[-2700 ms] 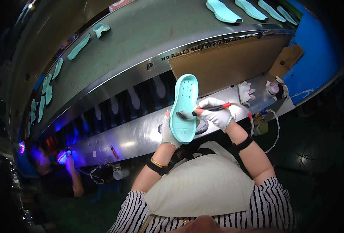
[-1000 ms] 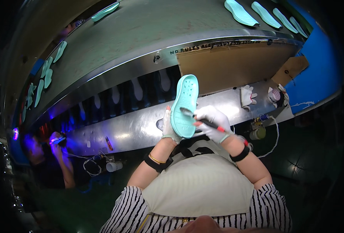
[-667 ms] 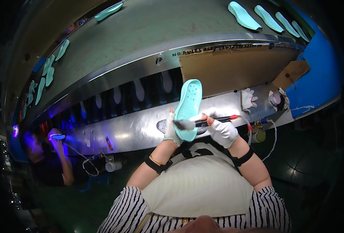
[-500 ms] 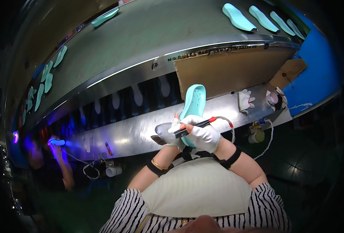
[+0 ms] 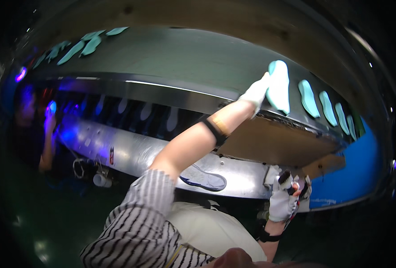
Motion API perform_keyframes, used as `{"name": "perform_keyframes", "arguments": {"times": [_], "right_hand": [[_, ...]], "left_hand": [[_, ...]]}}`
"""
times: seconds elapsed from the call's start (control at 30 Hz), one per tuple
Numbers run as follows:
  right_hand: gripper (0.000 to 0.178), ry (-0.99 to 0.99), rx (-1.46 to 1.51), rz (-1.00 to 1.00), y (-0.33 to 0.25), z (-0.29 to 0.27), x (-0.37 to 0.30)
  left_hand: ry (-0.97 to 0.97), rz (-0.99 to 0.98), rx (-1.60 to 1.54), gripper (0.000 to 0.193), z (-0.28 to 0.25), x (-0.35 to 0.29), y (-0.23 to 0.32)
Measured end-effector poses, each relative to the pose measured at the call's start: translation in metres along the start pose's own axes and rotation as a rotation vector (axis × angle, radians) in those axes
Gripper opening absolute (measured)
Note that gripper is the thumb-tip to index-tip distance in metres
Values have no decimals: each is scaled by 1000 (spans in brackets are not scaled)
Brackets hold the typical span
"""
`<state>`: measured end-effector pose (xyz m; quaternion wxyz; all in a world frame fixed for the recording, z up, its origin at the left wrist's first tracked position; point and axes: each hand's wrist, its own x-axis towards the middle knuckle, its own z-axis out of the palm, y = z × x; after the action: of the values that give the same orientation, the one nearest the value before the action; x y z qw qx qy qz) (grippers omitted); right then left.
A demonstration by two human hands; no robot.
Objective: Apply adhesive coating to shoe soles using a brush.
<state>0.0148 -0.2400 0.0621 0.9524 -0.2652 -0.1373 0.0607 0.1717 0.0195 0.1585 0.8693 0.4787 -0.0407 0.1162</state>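
Note:
My left hand (image 5: 257, 91), in a white glove, reaches up over the conveyor's near edge. Its fingers are at the left side of a pale teal shoe sole (image 5: 279, 89), which they grip; part of a teal shape shows behind its upper left edge. At the lower right, my right hand (image 5: 282, 203), gloved with bare fingertips, is closed round a brush (image 5: 286, 181) with dark bristles. Below my left forearm, a grey shoe sole (image 5: 204, 178) lies flat on the metal bench (image 5: 245, 181).
Several teal soles (image 5: 309, 99) lie along the belt (image 5: 175, 58) at right, others at far left. A cardboard sheet (image 5: 283, 140) stands under the belt's edge. At left, a co-worker's hand (image 5: 50, 120) is in blue light. A white glove (image 5: 273, 174) lies near my right hand.
My left hand has moved from the bench up to the belt with the teal sole. My right hand has swung right with the brush, away from the sole. The view has turned.

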Motion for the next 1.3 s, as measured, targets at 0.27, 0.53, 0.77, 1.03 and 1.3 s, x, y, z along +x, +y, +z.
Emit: {"name": "perform_keyframes", "arguments": {"times": [0.27, 0.53, 0.77, 1.03, 1.3], "right_hand": [[25, 54, -409, 80, 38, -41, 6], [15, 207, -543, 299, 115, -1, 24], [8, 81, -680, 232, 142, -11, 29], [8, 92, -584, 315, 124, -6, 37], [18, -25, -738, 371, 73, -51, 36]], "left_hand": [[224, 843, 1829, 37, -125, -32, 33], [504, 900, 2053, 32, -254, -106, 117], [544, 921, 1956, 42, -281, -141, 116], [448, 215, 1542, 49, -310, -81, 174], [919, 424, 2268, 50, -307, -60, 162]]}}
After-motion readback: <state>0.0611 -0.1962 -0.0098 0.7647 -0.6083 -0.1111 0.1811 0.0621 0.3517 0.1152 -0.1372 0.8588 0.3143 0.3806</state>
